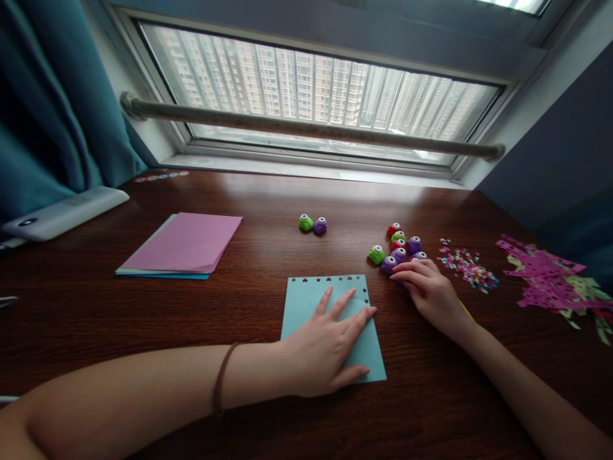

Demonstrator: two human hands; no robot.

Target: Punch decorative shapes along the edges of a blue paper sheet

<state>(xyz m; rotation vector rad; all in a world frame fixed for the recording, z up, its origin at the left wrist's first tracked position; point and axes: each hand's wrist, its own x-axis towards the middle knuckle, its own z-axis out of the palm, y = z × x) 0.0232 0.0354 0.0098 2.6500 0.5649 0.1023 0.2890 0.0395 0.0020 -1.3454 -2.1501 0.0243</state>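
My left hand (330, 342) lies flat with fingers spread on a light blue sheet of paper (299, 306). Small punched stars and hearts run along the sheet's top edge and start down its right edge. To the right, my right hand (433, 297) is closed at the near side of a cluster of small paper punches, its fingers on a purple paper punch (401, 280) that they mostly cover. Around it stand a green punch (376, 255), a red punch (394, 229) and several more purple ones.
A green punch (305, 222) and a purple punch (320, 225) stand apart beyond the sheet. Stacked coloured paper (186, 246) and a white device (67, 214) lie left. Confetti (469, 268) and punched paper strips (550, 275) lie right. A window rail (311, 131) crosses behind.
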